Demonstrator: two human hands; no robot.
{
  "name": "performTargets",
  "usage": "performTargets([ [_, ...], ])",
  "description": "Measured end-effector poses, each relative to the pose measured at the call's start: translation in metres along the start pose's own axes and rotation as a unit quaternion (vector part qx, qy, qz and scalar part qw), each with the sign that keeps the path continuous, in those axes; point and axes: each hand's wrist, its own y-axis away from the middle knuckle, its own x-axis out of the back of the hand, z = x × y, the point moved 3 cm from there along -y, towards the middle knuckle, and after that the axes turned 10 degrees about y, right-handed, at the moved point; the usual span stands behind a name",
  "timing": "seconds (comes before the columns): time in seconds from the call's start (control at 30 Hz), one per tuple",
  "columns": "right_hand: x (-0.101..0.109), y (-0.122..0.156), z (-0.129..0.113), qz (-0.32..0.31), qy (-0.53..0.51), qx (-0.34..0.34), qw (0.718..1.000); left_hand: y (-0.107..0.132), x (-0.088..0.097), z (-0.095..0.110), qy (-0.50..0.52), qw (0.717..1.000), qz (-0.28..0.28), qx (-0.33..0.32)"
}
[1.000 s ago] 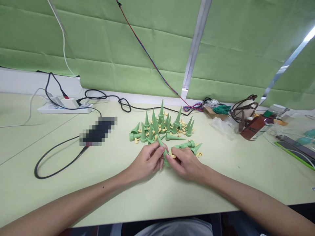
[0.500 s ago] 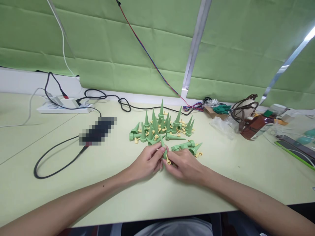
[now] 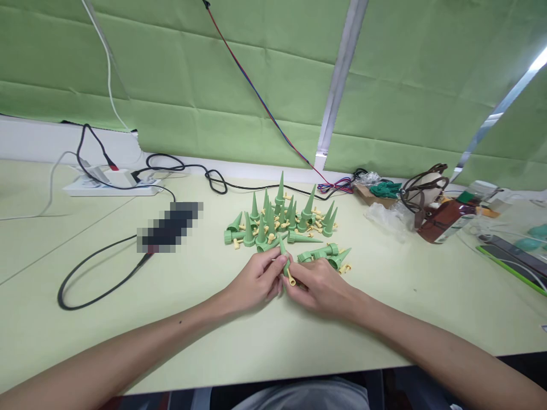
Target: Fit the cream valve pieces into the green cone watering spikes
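Just in front of the pile, my left hand (image 3: 261, 278) pinches a green plastic watering spike (image 3: 284, 250) between thumb and fingers, its tip pointing away from me. My right hand (image 3: 318, 285) is closed on the near end of the same spike, by a small yellow valve (image 3: 292, 280) that sticks out towards me. Beyond my hands, several green spikes (image 3: 248, 230) stand or lie in a heap, with yellow valves (image 3: 236, 244) among them. A smaller group of lying green pieces (image 3: 325, 251) is right behind my right hand.
To the left are a blurred-out dark device (image 3: 168, 228) with a black cable (image 3: 64, 285) and a white power strip (image 3: 111, 187). On the right stand a brown bottle (image 3: 447, 221), a clear plastic bag (image 3: 387, 219) and a cardboard box (image 3: 376, 198). A green-edged phone-like slab (image 3: 508, 267) lies far right.
Almost nothing differs. Both hands stay on the spike, and the yellow valve has shifted very slightly.
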Motion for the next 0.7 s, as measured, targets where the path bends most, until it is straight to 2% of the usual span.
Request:
performTargets([
  [0.3,0.0002,0.0007,0.0015,-0.003,-0.023,-0.012,1.0,-0.0008,0.0009,-0.0023,0.007,1.0,0.004,0.007],
  [0.7,0.0001,-0.001,0.0021,0.04,-0.045,-0.011,0.998,0.0004,0.0007,-0.0022,0.02,1.0,0.006,0.011],
])
